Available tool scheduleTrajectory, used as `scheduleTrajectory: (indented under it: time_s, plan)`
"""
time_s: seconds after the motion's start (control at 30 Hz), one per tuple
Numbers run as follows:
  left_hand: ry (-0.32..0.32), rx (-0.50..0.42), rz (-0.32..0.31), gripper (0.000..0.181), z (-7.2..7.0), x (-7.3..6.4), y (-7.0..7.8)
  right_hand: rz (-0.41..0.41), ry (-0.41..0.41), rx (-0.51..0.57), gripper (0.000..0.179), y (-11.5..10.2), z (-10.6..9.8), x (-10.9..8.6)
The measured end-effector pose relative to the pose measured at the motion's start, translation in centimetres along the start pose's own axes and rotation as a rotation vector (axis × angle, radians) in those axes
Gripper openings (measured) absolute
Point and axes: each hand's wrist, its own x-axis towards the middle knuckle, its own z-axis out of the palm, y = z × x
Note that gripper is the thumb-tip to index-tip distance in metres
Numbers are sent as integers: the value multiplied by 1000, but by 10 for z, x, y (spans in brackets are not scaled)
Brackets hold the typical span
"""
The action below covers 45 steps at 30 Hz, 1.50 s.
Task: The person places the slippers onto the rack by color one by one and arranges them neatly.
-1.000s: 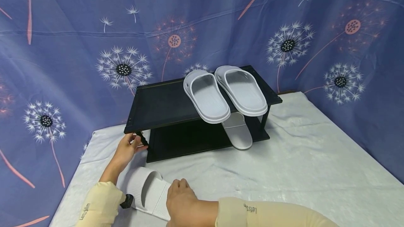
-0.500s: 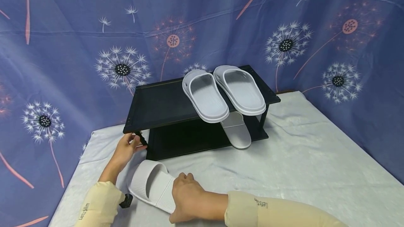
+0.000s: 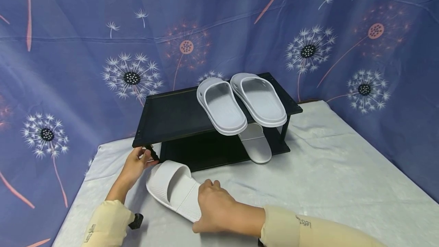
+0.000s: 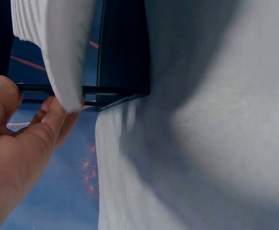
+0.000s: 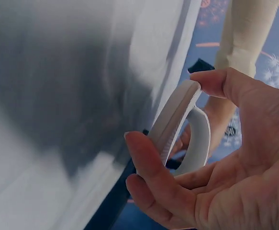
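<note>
A white slide slipper (image 3: 185, 193) hangs above the cloth in front of the rack's left end, its strap end pointing toward the rack. My right hand (image 3: 217, 207) pinches it by the heel; in the right wrist view the thumb is on one edge of the slipper (image 5: 172, 112) and the fingers on the other. At the black two-tier shoe rack (image 3: 171, 115), my left hand (image 3: 133, 165) grips the left front post, thumb and fingers around the thin bar (image 4: 36, 88) in the left wrist view. There, the slipper's toe (image 4: 65, 52) overlaps the fingers.
Two pale grey clogs (image 3: 228, 111) stand side by side on the top shelf, toward the right. Below them a matching white slipper (image 3: 260, 149) sticks out over the lower shelf's front edge. White cloth (image 3: 329, 186) covers the table; a blue dandelion-print curtain (image 3: 240, 22) hangs behind.
My right hand has carried the slipper forward and to the right, closer to the rack's lower left corner. My left hand stays on the post.
</note>
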Motion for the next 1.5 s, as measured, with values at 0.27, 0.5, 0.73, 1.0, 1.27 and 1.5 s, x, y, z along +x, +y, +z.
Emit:
scheduleTrajectory:
  time_s: [0.27, 0.5, 0.73, 1.0, 1.27, 1.5]
  plan:
    - [5, 27, 3, 40, 0, 0, 2, 45, 48, 35, 65, 18, -11, 4]
    - [-4, 26, -24, 38, 1, -1, 4, 113, 115, 18, 68, 36, -16, 9]
    - [-5, 36, -28, 38, -1, 0, 2, 172, 143, 44, 71, 48, -19, 18]
    - [-1, 4, -38, 34, 0, 1, 0, 212, 171, 61, 74, 65, -16, 34]
    - [-3, -27, -47, 32, 4, -4, 15, 295, 231, 52, 78, 83, -12, 47]
    - [-3, -14, -54, 37, 4, -4, 14, 269, 248, 6, 67, 97, -12, 57]
